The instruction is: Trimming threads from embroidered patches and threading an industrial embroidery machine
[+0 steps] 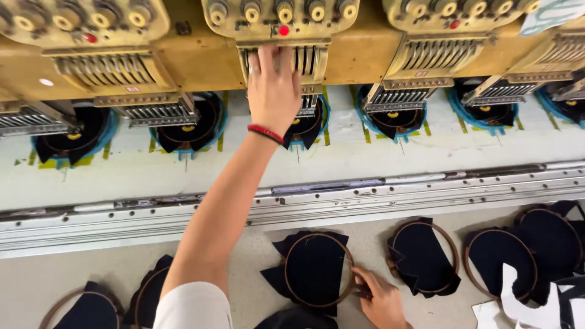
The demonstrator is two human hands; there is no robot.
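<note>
My left hand, with a red band at the wrist, reaches up to the middle head of a yellow multi-head embroidery machine. Its fingers rest on the slotted metal front under a red button and hold nothing. A blue-rimmed hoop with dark fabric sits under that head, partly hidden by the hand. Near the bottom edge my right hand grips the right rim of a brown round hoop that holds navy fabric and lies flat on the grey table.
Other heads stand left and right, each over a hooped dark cloth. A metal rail crosses the frame. More navy hoops lie on the table; white paper pieces sit at bottom right.
</note>
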